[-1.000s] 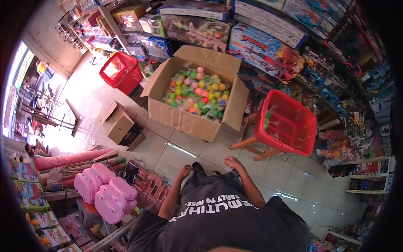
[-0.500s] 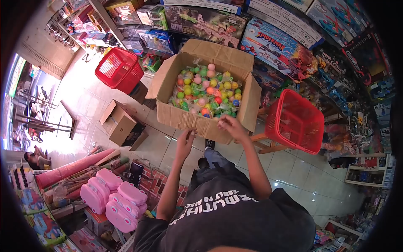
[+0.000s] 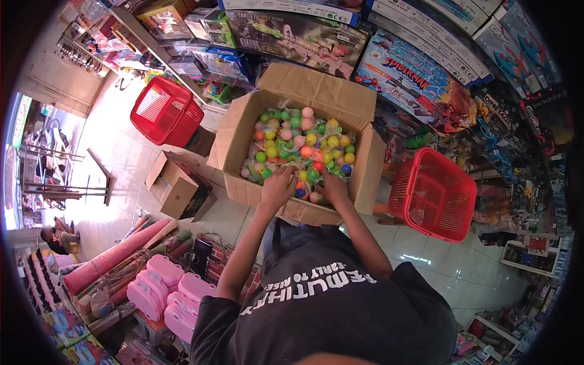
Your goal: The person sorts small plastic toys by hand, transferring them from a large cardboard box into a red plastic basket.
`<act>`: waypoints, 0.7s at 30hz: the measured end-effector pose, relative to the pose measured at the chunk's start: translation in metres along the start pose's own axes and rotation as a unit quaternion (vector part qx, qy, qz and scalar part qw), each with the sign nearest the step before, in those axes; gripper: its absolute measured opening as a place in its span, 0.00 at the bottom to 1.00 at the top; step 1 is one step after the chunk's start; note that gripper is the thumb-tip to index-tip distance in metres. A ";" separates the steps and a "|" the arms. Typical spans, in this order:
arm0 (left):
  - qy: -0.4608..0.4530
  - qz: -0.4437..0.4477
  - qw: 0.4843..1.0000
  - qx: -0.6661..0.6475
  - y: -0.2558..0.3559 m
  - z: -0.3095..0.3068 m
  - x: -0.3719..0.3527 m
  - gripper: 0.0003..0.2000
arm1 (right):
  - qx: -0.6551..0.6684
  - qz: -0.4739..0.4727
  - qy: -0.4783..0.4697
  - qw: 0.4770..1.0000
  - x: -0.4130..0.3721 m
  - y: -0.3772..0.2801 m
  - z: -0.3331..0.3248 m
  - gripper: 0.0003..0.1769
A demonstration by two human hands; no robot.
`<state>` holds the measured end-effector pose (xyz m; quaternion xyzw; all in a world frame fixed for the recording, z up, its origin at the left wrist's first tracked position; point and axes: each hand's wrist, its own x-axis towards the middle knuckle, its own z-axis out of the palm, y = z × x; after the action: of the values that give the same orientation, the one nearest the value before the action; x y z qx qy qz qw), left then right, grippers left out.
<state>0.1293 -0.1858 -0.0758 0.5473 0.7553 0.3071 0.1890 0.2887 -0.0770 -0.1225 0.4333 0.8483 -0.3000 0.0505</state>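
Observation:
A large open cardboard box (image 3: 243,185) stands before me, its flaps spread outward. Small bagged balls (image 3: 286,137) in yellow, green, pink, orange and blue fill it. Over the box's near edge reaches my left hand (image 3: 279,187), its fingers bent down among the bags at the near left of the pile. My right hand (image 3: 333,187) is at the near right of the pile, touching the bags beside an orange and a blue ball. The fingertips of both hands are partly hidden by the bags, so any grip cannot be made out.
Red baskets stand at the left (image 3: 167,112) and right (image 3: 433,194). A smaller carton (image 3: 173,185) sits on the floor at left. Pink cases (image 3: 161,286) and rolled sheets (image 3: 115,252) are at lower left. Boxed toys (image 3: 413,79) line the back. A person (image 3: 58,239) sits far left.
Both hands have moved forward from the box's near edge into the pile of balls. The view has shifted slightly, and the box appears closer to my body.

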 end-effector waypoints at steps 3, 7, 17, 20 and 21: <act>-0.007 -0.010 0.999 0.034 0.003 0.003 -0.006 0.09 | -0.031 -0.008 -0.004 0.999 0.008 0.005 0.000 0.26; 0.006 0.011 1.000 0.026 -0.004 0.004 -0.001 0.09 | -0.043 -0.032 -0.003 0.999 0.017 0.008 0.002 0.22; -0.094 -0.035 0.992 -0.071 -0.020 -0.002 0.007 0.13 | -0.023 0.014 -0.027 0.999 0.009 -0.007 -0.025 0.16; -0.108 -0.053 0.986 -0.114 -0.024 -0.001 0.011 0.15 | -0.026 -0.019 0.043 0.999 0.003 -0.008 -0.041 0.14; -0.108 -0.056 0.983 -0.134 -0.024 -0.003 0.011 0.16 | -0.037 -0.075 0.084 0.993 0.003 -0.005 -0.045 0.15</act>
<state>0.1070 -0.1809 -0.0893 0.5039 0.7116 0.3340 0.3581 0.2906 -0.0525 -0.0841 0.3899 0.8902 -0.2339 -0.0276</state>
